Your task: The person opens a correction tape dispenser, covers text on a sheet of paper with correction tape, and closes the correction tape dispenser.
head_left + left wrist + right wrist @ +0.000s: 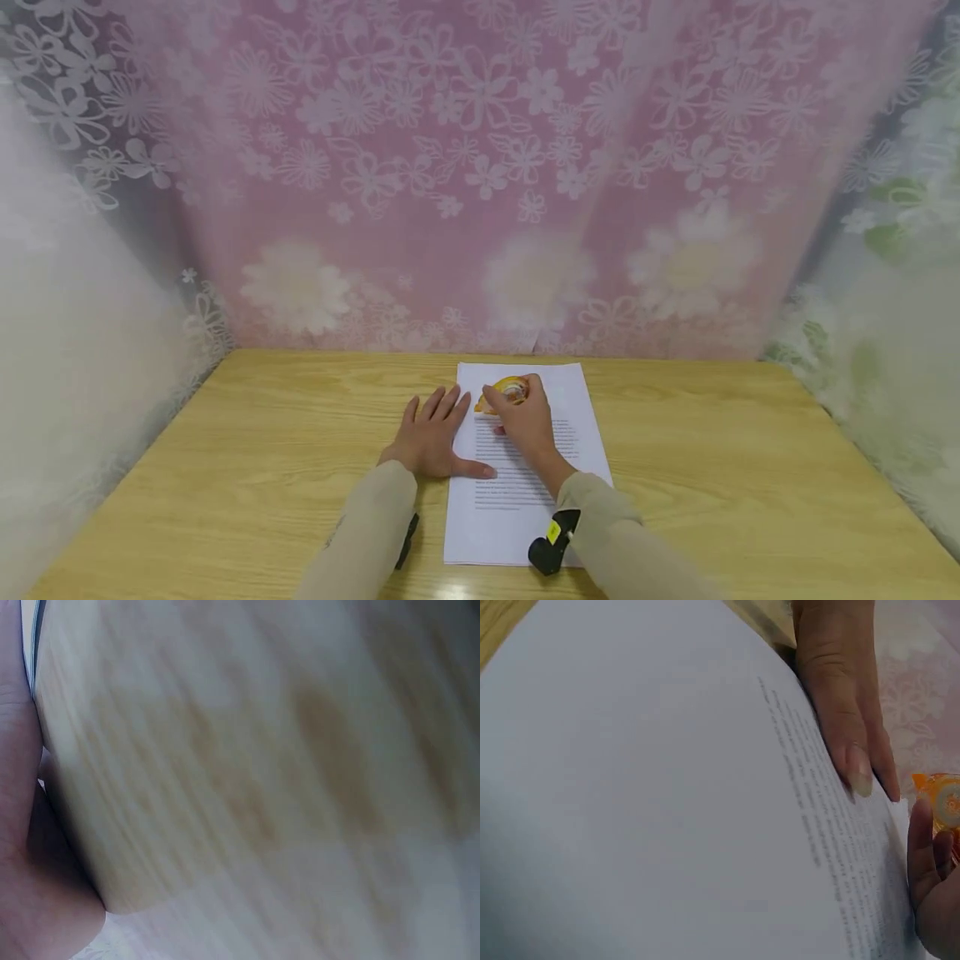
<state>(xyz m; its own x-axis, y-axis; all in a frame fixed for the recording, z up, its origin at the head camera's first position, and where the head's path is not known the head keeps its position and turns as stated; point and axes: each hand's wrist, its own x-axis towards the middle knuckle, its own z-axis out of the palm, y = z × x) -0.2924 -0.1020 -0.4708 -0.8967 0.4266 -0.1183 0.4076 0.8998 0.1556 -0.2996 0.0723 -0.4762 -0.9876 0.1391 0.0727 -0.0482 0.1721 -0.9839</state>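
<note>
Head view: the right hand is pinching an orange dispenser at the printed text's upper left, seemingly lining up a correcting stroke calling for steady pressure, while the spread left hand is resting its thumb on the paper.

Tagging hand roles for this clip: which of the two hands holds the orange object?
The right hand: it grips the orange object over the printed sheet. The left hand holds nothing; it lies spread, partly on the sheet.
</note>
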